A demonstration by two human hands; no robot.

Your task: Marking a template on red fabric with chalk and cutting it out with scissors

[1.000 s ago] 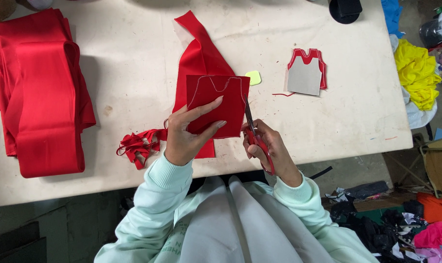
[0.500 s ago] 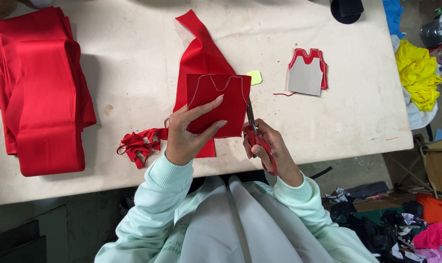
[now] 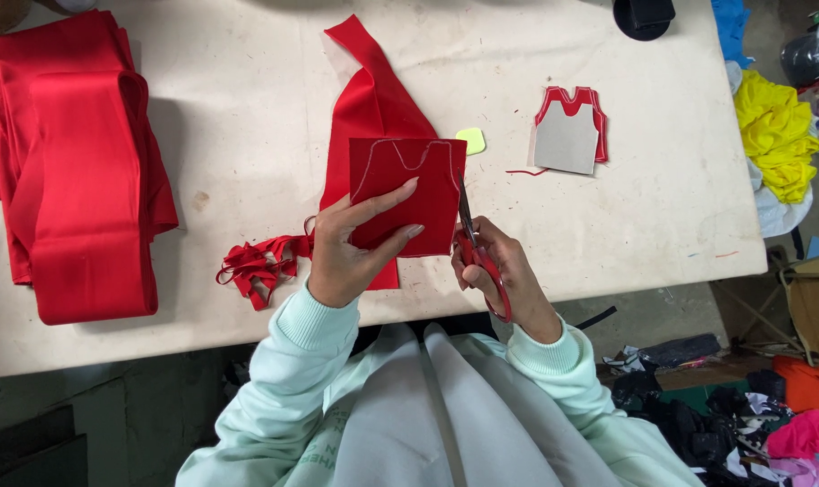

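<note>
Two hands work: left hand [image 3: 351,257] pinches chalk-outlined red fabric piece [image 3: 407,194], right hand [image 3: 499,275] grips red-handled scissors [image 3: 475,248].

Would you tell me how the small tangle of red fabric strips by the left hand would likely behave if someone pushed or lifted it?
The red strips lie looped and crumpled on the table, so they are probably limp and very light. Pushed, they would likely bunch or drag rather than slide together. Lifted, some might dangle or drop loose, since nothing visibly binds them.

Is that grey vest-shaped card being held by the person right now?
No, the grey card lies alone on the table, apart from both hands, which hold red fabric and scissors.
</note>
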